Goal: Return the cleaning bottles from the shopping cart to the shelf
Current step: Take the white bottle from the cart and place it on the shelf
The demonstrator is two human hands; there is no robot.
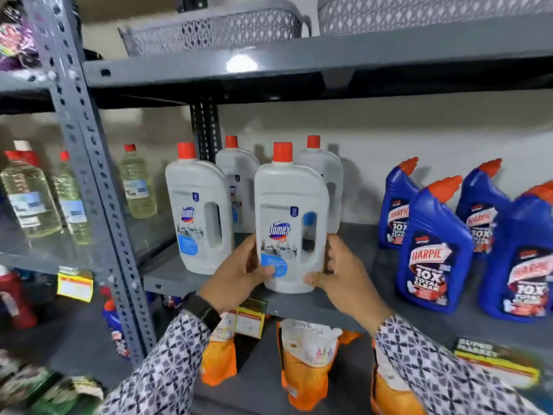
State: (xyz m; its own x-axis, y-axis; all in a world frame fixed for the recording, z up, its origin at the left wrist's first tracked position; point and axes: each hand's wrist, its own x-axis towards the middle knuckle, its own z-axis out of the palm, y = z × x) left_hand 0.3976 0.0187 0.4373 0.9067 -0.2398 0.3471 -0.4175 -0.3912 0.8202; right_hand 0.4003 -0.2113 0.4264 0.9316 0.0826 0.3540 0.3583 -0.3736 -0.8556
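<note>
Grey steel shelf: left hand and right hand clamp the white Domex bottle low, at nine and three o'clock. Rigid, probably heavy, smooth plastic; its handle slot offers surer grip.

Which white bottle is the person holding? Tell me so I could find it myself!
Look at the grey metal shelf in the middle, left of the blue bottles. Four white bottles with red caps stand there in a bunch. The held bottle is the front one on the right, at the shelf's edge, the only one with a left hand and right hand around its bottom.
</note>
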